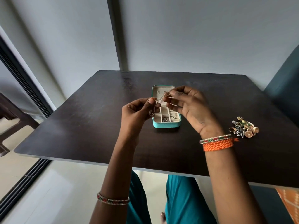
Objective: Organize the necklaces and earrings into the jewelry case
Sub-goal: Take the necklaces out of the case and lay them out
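Nearest me I see pale floor and teal-clad knees under one dark wooden counter (80,126), a heap of gold and silver earrings (244,127) lying at its right. Above it my left hand (137,110) and right hand (189,104) each pinch one thin necklace (159,98), stretched between them. Just beyond sits one open teal jewelry case (166,125), then grey walls.
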### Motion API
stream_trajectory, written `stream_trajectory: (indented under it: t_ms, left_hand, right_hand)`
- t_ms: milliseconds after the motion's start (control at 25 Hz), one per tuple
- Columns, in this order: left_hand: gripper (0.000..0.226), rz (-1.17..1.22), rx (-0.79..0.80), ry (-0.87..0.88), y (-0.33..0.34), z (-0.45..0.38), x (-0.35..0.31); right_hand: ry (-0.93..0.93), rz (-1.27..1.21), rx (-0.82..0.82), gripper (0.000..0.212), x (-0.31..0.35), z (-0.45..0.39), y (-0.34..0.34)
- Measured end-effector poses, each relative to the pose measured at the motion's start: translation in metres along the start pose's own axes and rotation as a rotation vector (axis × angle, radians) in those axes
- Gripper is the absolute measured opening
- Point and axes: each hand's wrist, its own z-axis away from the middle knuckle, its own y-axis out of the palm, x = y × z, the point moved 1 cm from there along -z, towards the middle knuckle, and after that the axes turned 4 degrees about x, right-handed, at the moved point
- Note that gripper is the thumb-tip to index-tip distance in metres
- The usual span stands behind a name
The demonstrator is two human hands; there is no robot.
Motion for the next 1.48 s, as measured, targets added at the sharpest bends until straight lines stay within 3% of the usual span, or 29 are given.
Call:
stream_trajectory:
  t_ms: [200, 560, 680, 840, 1040, 1200, 1280, 1400, 1480]
  left_hand:
    - [0.013, 0.183, -0.065, -0.123, -0.002, 0.013, -0.005]
    - [0.013, 0.302, -0.134, -0.146, 0.001, 0.018, -0.006]
    - [0.012, 0.213, -0.155, -0.108, 0.000, 0.018, -0.009]
    - [0.017, 0.123, -0.126, -0.065, 0.007, 0.021, -0.009]
    - [0.020, 0.202, -0.245, -0.012, 0.003, 0.019, -0.008]
    - [0.020, 0.171, -0.227, -0.037, -0.006, 0.017, -0.005]
    - [0.020, 0.067, -0.220, -0.017, -0.008, 0.017, -0.002]
    - [0.018, -0.028, -0.178, -0.060, -0.015, 0.018, 0.003]
    - [0.018, -0.107, -0.073, -0.113, -0.015, 0.022, 0.008]
  right_hand:
    - [0.009, -0.367, -0.056, 0.016, 0.002, 0.021, -0.017]
    - [0.031, -0.514, -0.168, 0.017, -0.003, 0.034, -0.033]
    - [0.025, -0.312, -0.196, 0.016, -0.009, 0.032, -0.029]
    - [-0.104, 0.306, -0.264, 0.015, -0.021, 0.029, -0.019]
    - [-0.053, 0.467, -0.369, 0.014, -0.023, 0.027, -0.015]
    - [0.263, 0.773, 0.182, 0.036, -0.021, 0.044, -0.005]
    - [0.133, 0.649, 0.229, 0.030, -0.019, 0.047, -0.001]
    - [-0.015, 0.158, 0.090, 0.022, -0.014, 0.040, -0.011]
    - [-0.030, -0.028, 0.069, 0.026, -0.013, 0.035, -0.019]
